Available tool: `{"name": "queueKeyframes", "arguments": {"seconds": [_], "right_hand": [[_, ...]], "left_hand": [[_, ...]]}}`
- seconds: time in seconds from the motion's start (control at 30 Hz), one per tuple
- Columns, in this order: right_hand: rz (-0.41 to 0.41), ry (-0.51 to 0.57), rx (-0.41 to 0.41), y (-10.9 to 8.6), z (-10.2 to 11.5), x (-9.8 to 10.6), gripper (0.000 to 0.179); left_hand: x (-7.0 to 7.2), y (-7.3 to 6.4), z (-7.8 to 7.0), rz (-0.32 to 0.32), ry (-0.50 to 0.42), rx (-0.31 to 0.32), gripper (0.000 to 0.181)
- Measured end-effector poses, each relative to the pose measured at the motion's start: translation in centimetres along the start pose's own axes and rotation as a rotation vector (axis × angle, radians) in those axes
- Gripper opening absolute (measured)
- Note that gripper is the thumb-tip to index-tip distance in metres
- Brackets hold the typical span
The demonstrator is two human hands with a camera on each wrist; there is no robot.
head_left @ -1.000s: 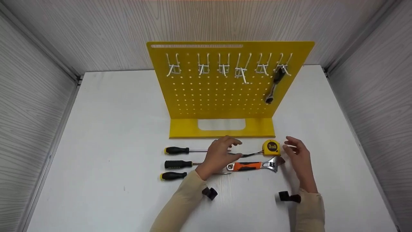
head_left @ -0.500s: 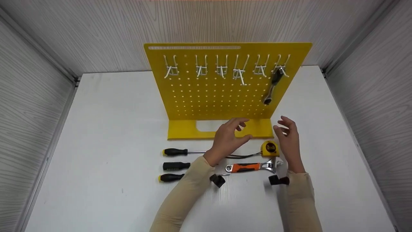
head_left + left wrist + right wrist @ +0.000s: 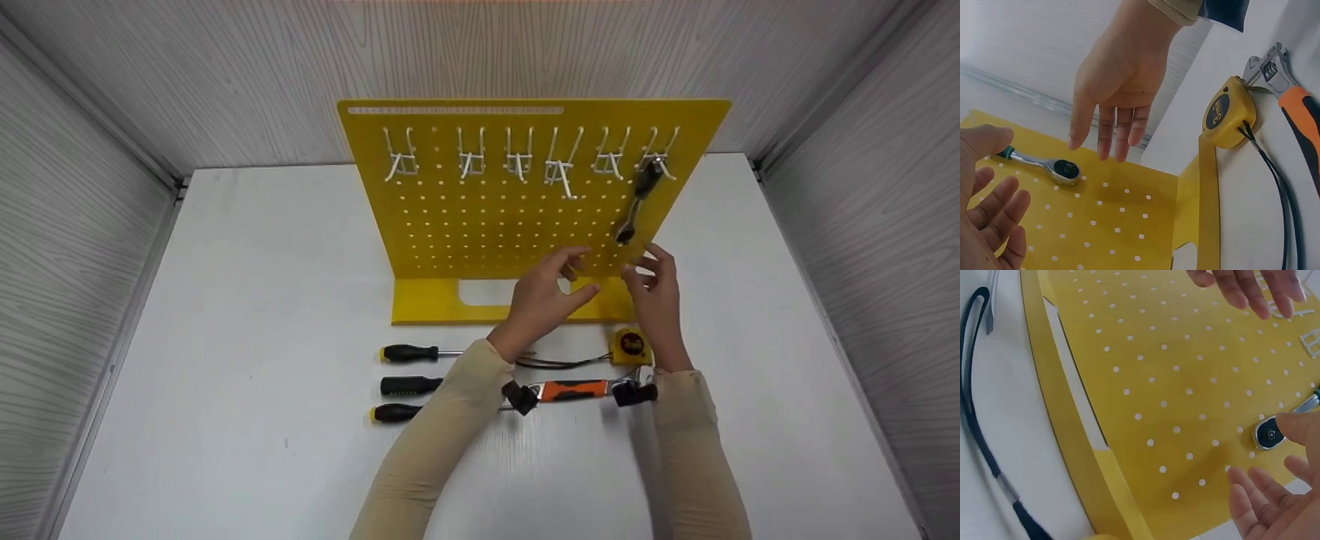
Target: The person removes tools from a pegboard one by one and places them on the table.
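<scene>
A ratchet wrench [image 3: 637, 201] with a dark grip hangs from the rightmost hook of the yellow pegboard [image 3: 480, 225]. Below it, my left hand [image 3: 541, 304] hovers in front of the board, fingers loosely bent and holding nothing. My right hand [image 3: 657, 311] is at the board's lower right corner, also holding nothing; its loosely bent fingers [image 3: 1266, 495] face the ratchet head [image 3: 1269, 433] in the right wrist view. Beneath the hands, a yellow tape measure [image 3: 630, 345] with a black strap [image 3: 559, 365] lies on the table, beside an orange-handled adjustable wrench [image 3: 574, 390] partly hidden by the wrist mounts.
Several white hooks [image 3: 472, 163] line the pegboard's upper part. Screwdrivers lie left of the left forearm: a top one [image 3: 410, 353], a middle one [image 3: 411, 385] and a bottom one [image 3: 396, 412], their shafts partly covered. Panelled walls [image 3: 862, 150] enclose the white table [image 3: 262, 300].
Both hands have moved away from the tools on the table, up and forward toward the pegboard below the hanging ratchet wrench. The right hand has also shifted left, the left hand right.
</scene>
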State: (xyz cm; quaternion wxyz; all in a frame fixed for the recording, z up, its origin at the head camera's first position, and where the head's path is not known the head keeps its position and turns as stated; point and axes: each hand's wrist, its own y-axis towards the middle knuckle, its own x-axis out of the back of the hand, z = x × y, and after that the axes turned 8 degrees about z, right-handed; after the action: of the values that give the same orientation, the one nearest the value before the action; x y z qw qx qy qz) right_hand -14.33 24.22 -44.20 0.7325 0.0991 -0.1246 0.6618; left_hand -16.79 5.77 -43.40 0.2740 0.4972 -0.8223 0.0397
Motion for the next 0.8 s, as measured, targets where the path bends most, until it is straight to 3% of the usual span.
{"name": "queueKeyframes", "arguments": {"seconds": [0.13, 0.33, 0.5, 0.8], "right_hand": [[-0.010, 0.000, 0.003, 0.6, 0.7, -0.4, 0.057], [-0.015, 0.019, 0.005, 2.5, -0.8, -0.7, 0.059], [-0.029, 0.015, 0.035, 3.5, -1.6, -0.9, 0.060], [-0.064, 0.023, -0.016, 4.1, -1.2, -1.2, 0.052]], "left_hand": [[-0.1, 1.2, -0.4, 0.000, -0.110, 0.042, 0.048], [0.3, 3.0, -1.0, -0.016, -0.252, 0.082, 0.051], [0.8, 4.3, -1.3, -0.024, -0.269, 0.077, 0.050], [1.2, 5.9, -1.5, -0.026, -0.230, 0.090, 0.046]]}}
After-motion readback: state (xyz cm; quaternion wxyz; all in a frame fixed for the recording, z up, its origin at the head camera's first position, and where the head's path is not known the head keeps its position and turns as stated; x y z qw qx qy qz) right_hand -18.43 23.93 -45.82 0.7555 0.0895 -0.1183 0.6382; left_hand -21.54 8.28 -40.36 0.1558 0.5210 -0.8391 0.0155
